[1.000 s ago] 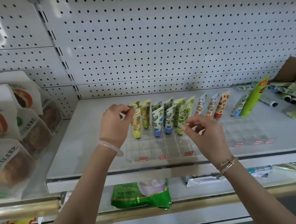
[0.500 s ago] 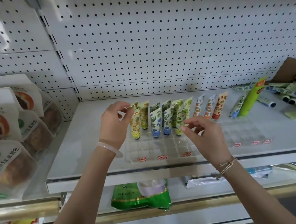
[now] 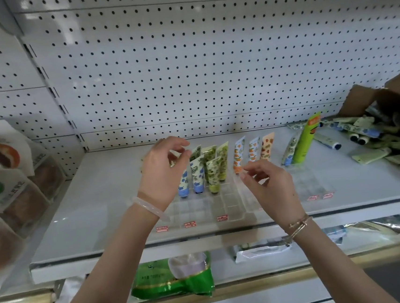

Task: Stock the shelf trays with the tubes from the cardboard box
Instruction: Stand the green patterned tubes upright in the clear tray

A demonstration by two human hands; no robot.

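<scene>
Small printed tubes stand in rows in a clear divided tray (image 3: pixel 234 209) on the white shelf: blue-flowered ones (image 3: pixel 197 176), green-leafed ones (image 3: pixel 214 174) and orange ones (image 3: pixel 238 155). My left hand (image 3: pixel 162 172) hovers over the tray's left rows with thumb and fingers loosely apart, holding nothing and hiding the tubes behind it. My right hand (image 3: pixel 270 186) hangs over the tray's middle, fingers relaxed and empty. A second clear tray (image 3: pixel 314 184) holds a tall green tube (image 3: pixel 305 138). The cardboard box (image 3: pixel 384 94) at the right spills several tubes (image 3: pixel 374 144).
Wrapped bread packs (image 3: pixel 9 184) fill the neighbouring shelf at the left. A pegboard wall (image 3: pixel 210 65) closes the back. Below the shelf's front edge (image 3: pixel 155 253) lie a green bag (image 3: pixel 174 278) and foil packets (image 3: pixel 377 227).
My left hand has let go of the yellow tube's top and spread its fingers. The view has swung right, bringing the box into sight. My right hand has barely moved.
</scene>
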